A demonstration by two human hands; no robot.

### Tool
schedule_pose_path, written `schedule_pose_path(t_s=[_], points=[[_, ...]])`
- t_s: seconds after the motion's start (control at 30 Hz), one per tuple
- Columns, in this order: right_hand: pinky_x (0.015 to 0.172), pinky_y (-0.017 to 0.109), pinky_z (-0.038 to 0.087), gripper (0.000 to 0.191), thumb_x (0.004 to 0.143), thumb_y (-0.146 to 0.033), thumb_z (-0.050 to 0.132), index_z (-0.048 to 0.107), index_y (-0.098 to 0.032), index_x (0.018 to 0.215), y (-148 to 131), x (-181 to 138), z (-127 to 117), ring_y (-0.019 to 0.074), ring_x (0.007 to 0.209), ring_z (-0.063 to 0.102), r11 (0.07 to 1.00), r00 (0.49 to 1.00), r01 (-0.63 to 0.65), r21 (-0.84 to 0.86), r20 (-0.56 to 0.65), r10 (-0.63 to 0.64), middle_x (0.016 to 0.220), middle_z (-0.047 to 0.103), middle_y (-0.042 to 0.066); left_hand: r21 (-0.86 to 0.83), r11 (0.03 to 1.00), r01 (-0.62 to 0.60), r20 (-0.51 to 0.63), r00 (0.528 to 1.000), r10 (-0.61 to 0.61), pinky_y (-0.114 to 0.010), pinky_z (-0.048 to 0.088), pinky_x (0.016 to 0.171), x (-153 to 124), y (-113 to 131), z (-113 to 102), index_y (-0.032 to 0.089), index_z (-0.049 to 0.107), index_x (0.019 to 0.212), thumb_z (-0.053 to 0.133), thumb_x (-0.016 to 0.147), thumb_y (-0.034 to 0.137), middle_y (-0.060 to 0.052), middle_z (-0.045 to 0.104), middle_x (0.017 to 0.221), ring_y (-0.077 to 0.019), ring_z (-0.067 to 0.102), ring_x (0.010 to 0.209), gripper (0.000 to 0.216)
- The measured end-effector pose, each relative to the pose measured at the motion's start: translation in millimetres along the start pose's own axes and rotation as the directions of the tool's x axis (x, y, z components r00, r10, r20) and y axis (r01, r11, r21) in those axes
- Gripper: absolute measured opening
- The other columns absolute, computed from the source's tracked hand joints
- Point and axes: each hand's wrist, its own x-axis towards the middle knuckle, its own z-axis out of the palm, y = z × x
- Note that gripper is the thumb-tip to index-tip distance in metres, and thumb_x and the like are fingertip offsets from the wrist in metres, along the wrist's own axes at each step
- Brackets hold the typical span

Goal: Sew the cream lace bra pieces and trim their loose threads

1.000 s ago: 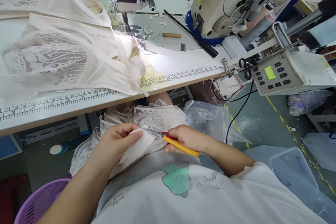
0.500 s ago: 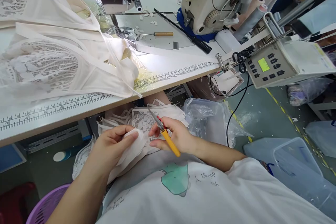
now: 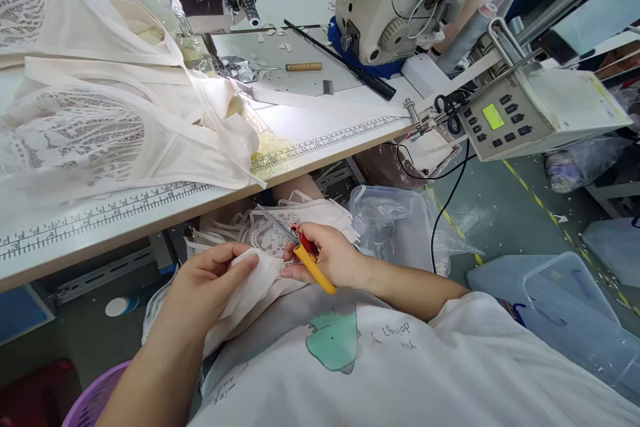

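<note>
My left hand (image 3: 203, 283) is closed, with thumb and forefinger pinching the edge of a white bra (image 3: 256, 279) above my lap. Close by on the right, my right hand (image 3: 336, 255) grips a pair of scissors (image 3: 316, 269) with orange and red handles. Their metal blades point up and to the left, toward the table edge. My right fingertips are near the white fabric; whether they touch it I cannot tell. More white lace bras (image 3: 273, 230) lie heaped on my lap, partly behind the scissors and both hands.
A white table (image 3: 320, 140) with a printed ruler edge crosses ahead, bearing white lace bras (image 3: 100, 130), a sewing machine (image 3: 370, 20), a wooden-handled tool (image 3: 304, 67) and a black screwdriver (image 3: 373, 81). A control box (image 3: 525, 113) juts out right. Clear plastic bins (image 3: 545, 313) stand on the floor.
The scissors have shifted slightly left and turned a little in my right hand. My left hand keeps its pinch on the white fabric. The whole view has shifted slightly.
</note>
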Motion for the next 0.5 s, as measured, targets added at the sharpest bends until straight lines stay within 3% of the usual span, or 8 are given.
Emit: schedule_pose_path(t_s=[0.2, 0.3, 0.37, 0.43, 0.47, 0.5], points=[[0.064, 0.028, 0.046, 0.049, 0.057, -0.057, 0.075, 0.046, -0.021, 0.073, -8, 2, 5, 0.0146, 0.069, 0.054, 0.999, 0.999, -0.044, 0.019, 0.009, 0.044, 0.076, 0.057, -0.001, 0.109, 0.984, -0.139, 0.023, 0.990, 0.137, -0.024, 0.049, 0.061, 1, -3, -3, 0.020, 0.066, 0.069, 0.070, 0.065, 0.042, 0.002, 0.065, 0.064, -0.0154, 0.059, 0.065, 0.022], [0.060, 0.027, 0.045, 0.044, 0.061, -0.052, 0.074, 0.047, -0.021, 0.073, -9, 3, 7, 0.0132, 0.064, 0.050, 1.000, 1.000, -0.023, -0.013, 0.004, 0.023, 0.072, 0.054, -0.002, 0.292, 0.915, -0.280, 0.002, 0.956, 0.292, -0.029, 0.053, 0.070, -1, -3, -2, 0.021, 0.067, 0.076, 0.063, 0.071, 0.043, 0.000, 0.070, 0.074, -0.0196, 0.064, 0.074, 0.022], [0.057, 0.026, 0.044, 0.042, 0.062, -0.050, 0.074, 0.046, -0.020, 0.072, -11, 5, 7, 0.0119, 0.061, 0.047, 1.000, 1.000, -0.019, 0.002, -0.023, 0.019, 0.069, 0.052, -0.003, 0.510, 0.742, -0.435, -0.020, 0.857, 0.515, -0.035, 0.052, 0.082, -2, -5, -1, 0.022, 0.065, 0.094, 0.060, 0.074, 0.042, -0.005, 0.071, 0.094, -0.0234, 0.064, 0.090, 0.029], [0.057, 0.025, 0.044, 0.041, 0.063, -0.048, 0.074, 0.045, -0.020, 0.071, -18, 8, 6, 0.0107, 0.059, 0.046, 0.996, 0.999, 0.007, 0.089, -0.051, -0.002, 0.068, 0.051, -0.003, 0.694, 0.484, -0.534, 0.053, 0.707, 0.705, -0.043, 0.046, 0.095, -4, -10, -2, 0.020, 0.055, 0.117, 0.059, 0.077, 0.042, -0.011, 0.064, 0.116, -0.0277, 0.058, 0.108, 0.047], [0.058, 0.025, 0.044, 0.039, 0.064, -0.046, 0.074, 0.045, -0.020, 0.072, -24, 9, 5, 0.0102, 0.059, 0.046, 0.988, 0.998, 0.039, 0.151, -0.053, -0.032, 0.069, 0.050, -0.004, 0.755, 0.370, -0.541, 0.113, 0.664, 0.740, -0.048, 0.043, 0.098, -6, -14, -5, 0.018, 0.049, 0.125, 0.058, 0.079, 0.041, -0.015, 0.060, 0.122, -0.0300, 0.055, 0.113, 0.053], [0.059, 0.025, 0.044, 0.037, 0.065, -0.043, 0.073, 0.045, -0.020, 0.073, -31, 9, 2, 0.0099, 0.060, 0.046, 0.974, 0.996, 0.083, 0.213, -0.050, -0.074, 0.070, 0.050, -0.004, 0.805, 0.289, -0.517, 0.166, 0.665, 0.728, -0.053, 0.041, 0.099, -8, -19, -10, 0.015, 0.045, 0.128, 0.055, 0.080, 0.039, -0.017, 0.059, 0.122, -0.0323, 0.055, 0.113, 0.055]])
